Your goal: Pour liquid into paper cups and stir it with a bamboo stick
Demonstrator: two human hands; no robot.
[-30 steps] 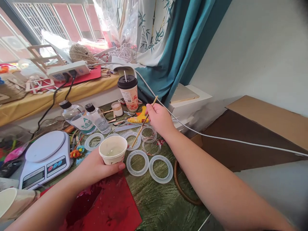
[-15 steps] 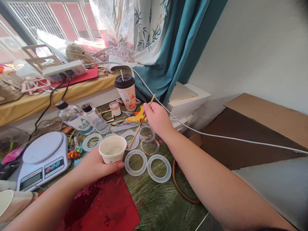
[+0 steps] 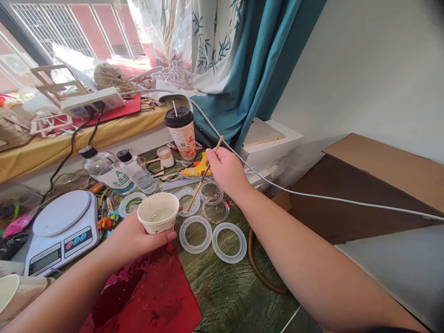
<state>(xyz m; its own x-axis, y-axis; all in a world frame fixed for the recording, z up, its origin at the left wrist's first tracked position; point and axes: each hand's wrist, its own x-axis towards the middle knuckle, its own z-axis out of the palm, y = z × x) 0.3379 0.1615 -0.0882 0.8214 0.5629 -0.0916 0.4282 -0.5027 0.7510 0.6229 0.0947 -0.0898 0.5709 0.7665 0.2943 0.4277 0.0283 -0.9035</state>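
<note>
My left hand [image 3: 144, 237] is closed round a white paper cup [image 3: 157, 223] with a clear liquid in it, held above the red sheet's far edge. Between the fingers of my right hand [image 3: 224, 167] is a thin wooden stick [image 3: 204, 176], slanting down to the left. Its lower tip meets a translucent ring mold [image 3: 196, 202] behind the cup. Nearer to me lie two more ring molds, the left one [image 3: 182, 244] and the right one [image 3: 215, 252]. Clear rings [image 3: 225, 215] sit beneath my right wrist. Left of the cup is another ring mold [image 3: 122, 208].
A white kitchen scale [image 3: 92, 226] and two clear bottles, one large [image 3: 104, 169] and one small [image 3: 147, 182], stand to the left. A yellow glue gun [image 3: 197, 170] lies before a lidded drink cup [image 3: 183, 138]. The red sheet [image 3: 166, 296] is wet. A white cable [image 3: 312, 195] crosses at right.
My left hand has moved the paper cup slightly left, uncovering more of the mold behind it. My right hand and the stick look nearly still.
</note>
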